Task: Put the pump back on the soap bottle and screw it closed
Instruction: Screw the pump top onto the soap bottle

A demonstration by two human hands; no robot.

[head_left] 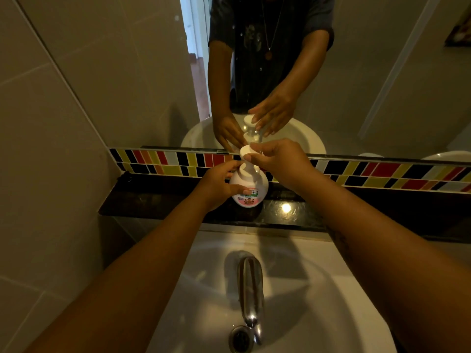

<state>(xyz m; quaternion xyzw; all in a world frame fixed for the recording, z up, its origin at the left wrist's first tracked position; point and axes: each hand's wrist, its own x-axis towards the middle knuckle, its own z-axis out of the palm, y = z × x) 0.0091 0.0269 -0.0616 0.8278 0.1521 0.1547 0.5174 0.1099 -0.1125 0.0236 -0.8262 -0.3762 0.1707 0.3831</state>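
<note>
A white, rounded soap bottle (251,186) with a pink and green label stands upright on the dark stone ledge (158,200) behind the sink. My left hand (219,184) wraps around its left side and holds it. The white pump (246,152) sits on top of the bottle's neck, its head upright. My right hand (277,161) pinches the pump head from the right with thumb and fingers. The pump's collar is partly hidden by my fingers, and I cannot tell how far it is seated.
A white sink (318,289) with a chrome tap (249,284) lies below the ledge. A strip of coloured tiles (382,171) and a mirror (382,85) rise behind the bottle. A tiled wall (46,149) closes the left side.
</note>
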